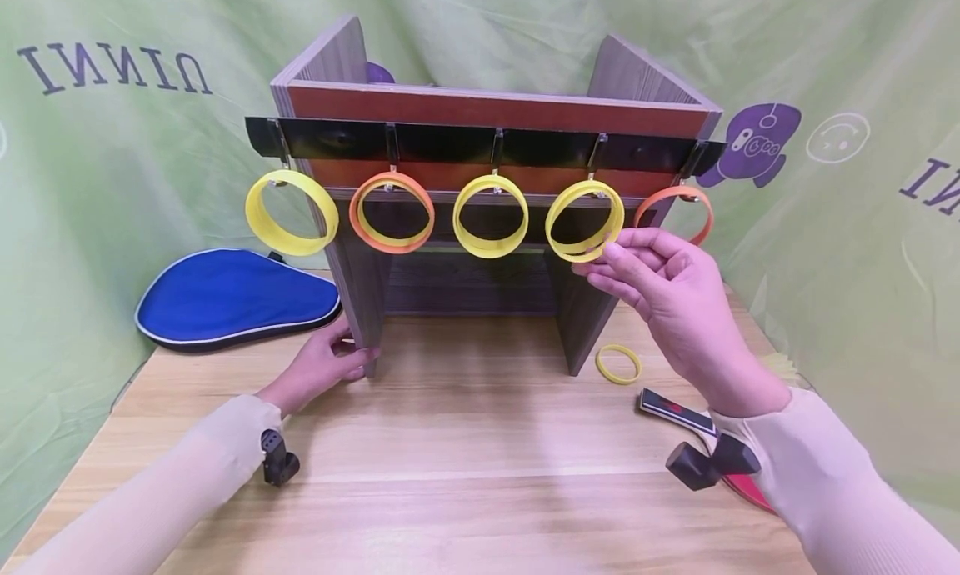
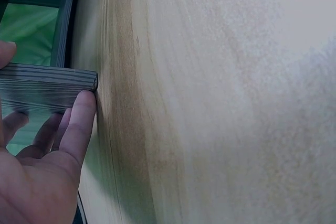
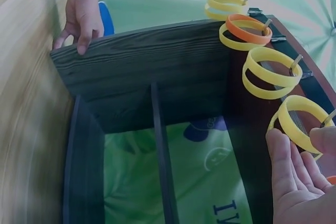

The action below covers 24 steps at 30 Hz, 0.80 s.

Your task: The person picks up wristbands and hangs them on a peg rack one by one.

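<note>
A grey wood-grain rack (image 1: 592, 308) stands on the table, with a black strip (image 1: 450, 146) of hooks across its front. From the fourth hook hang yellow rings (image 1: 551, 225); my right hand (image 1: 686, 317) pinches one at its lower right edge between thumb and fingers. Low down, my left hand (image 1: 322, 362) grips the front edge of the rack's left side panel (image 2: 47, 85), thumb on one face and fingers on the other. Other hooks carry a yellow ring (image 1: 330, 212), an orange ring (image 1: 430, 217) with yellow behind it, middle yellow rings (image 1: 491, 252) and a far-right orange ring (image 1: 702, 204).
One loose yellow ring (image 1: 618, 381) lies on the wooden table (image 1: 450, 475) at the rack's right foot. Nearby is a table tennis bat (image 1: 678, 410), partly hidden by my right wrist. A blue bat case (image 1: 232, 296) lies left of the rack. Green cloth (image 1: 862, 267) surrounds the table.
</note>
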Each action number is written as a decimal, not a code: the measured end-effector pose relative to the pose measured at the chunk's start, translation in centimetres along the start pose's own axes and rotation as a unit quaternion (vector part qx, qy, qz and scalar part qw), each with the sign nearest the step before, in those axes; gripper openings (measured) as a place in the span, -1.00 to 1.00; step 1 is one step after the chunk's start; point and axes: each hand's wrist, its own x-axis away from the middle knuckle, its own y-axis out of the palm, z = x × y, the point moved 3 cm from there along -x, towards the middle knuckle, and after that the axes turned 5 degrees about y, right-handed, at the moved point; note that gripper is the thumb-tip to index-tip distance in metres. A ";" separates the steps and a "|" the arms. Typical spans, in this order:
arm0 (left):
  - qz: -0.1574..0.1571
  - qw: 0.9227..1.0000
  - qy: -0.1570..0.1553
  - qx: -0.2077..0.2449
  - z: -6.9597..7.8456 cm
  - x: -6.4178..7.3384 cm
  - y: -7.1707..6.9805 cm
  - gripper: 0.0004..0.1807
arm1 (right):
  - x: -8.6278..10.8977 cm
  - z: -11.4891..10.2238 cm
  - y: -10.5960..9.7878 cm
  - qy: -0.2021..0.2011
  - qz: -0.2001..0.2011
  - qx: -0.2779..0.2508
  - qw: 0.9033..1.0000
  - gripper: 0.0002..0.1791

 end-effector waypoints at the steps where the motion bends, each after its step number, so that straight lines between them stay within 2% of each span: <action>1: 0.001 1.000 -0.001 0.001 0.0 0.0 0.0 -0.34 | 0.1 0.0 0.0 0.001 0.000 0.009 1.000 -0.82; 10: 0.002 1.000 -0.005 0.005 -0.1 -0.1 0.0 -0.33 | 1.1 0.8 -0.4 0.001 -0.012 0.084 0.996 -0.80; 18: 0.007 1.000 -0.003 0.003 0.1 0.0 0.2 -0.32 | 2.1 2.2 -1.5 0.017 -0.044 0.170 0.984 -0.83; 21: 0.007 1.000 -0.003 0.005 0.1 0.0 0.2 -0.32 | 2.5 2.8 -2.3 0.010 -0.038 0.194 0.980 -0.83; 24: 0.007 1.000 -0.004 0.006 0.0 0.0 0.0 -0.32 | 2.6 3.7 -3.5 -0.013 -0.013 0.192 0.981 -0.81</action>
